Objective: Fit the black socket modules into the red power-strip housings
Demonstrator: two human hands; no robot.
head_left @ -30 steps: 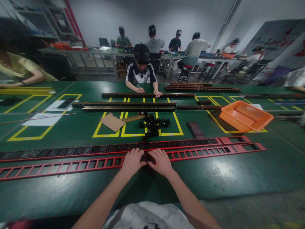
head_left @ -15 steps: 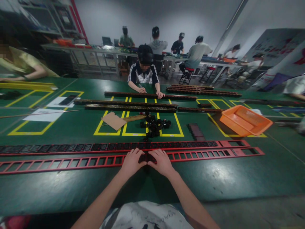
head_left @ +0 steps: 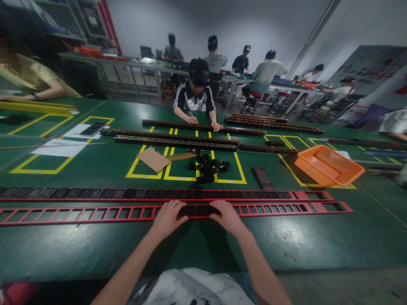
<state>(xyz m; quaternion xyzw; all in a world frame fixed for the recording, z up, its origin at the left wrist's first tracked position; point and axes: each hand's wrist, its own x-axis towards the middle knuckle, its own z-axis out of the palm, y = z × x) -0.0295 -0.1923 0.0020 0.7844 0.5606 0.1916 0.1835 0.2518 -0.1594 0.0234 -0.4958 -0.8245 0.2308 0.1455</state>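
A long red slotted frame (head_left: 270, 209) lies across the green table in front of me. My left hand (head_left: 170, 216) grips it left of centre, thumb on the near edge and fingers over the top. My right hand (head_left: 224, 214) holds the same frame a little further right in a like grip. Between my hands a couple of slots hold black pieces (head_left: 196, 210). Just behind lies a second red frame (head_left: 302, 195), its slots filled with a row of black square parts (head_left: 118, 193).
Beyond are a pile of black parts (head_left: 208, 166), brown cardboard (head_left: 153, 159), dark long strips (head_left: 174, 141), a dark phone-like object (head_left: 263, 178) and, at right, an orange bin (head_left: 329, 165). A person (head_left: 195, 91) across the table writes or marks on a strip.
My hands have moved apart along the red frame, left hand to the left and right hand to the right, uncovering black pieces between them. The view has shifted slightly.
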